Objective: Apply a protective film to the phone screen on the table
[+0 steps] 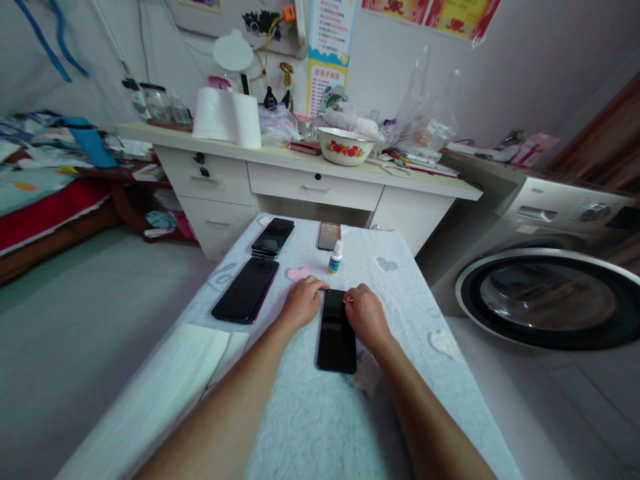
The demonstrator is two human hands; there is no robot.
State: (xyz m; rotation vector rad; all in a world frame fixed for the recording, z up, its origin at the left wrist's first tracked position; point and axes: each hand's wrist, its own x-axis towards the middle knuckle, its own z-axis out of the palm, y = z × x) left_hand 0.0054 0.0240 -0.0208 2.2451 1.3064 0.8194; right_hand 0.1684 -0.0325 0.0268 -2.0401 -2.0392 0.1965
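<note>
A black smartphone (336, 337) lies screen up on the cloth-covered table between my hands. My left hand (303, 301) is closed at its upper left corner, fingertips against the edge. Over the upper right part of the screen, my right hand (367, 313) has its fingers curled together in a pinch; whatever is in them is too small to make out. A small white bottle with a blue label (335, 259) stands upright just beyond the phone. Behind it lies a phone case (329, 236).
Left on the table are a large dark phone (245, 291) and a stack of phones (273, 237). White paper (190, 350) covers the table's left edge. Beyond stands a white desk (315, 183) with a floral enamel bowl (346, 148) and paper rolls (227, 117). A washing machine (540, 213) stands right.
</note>
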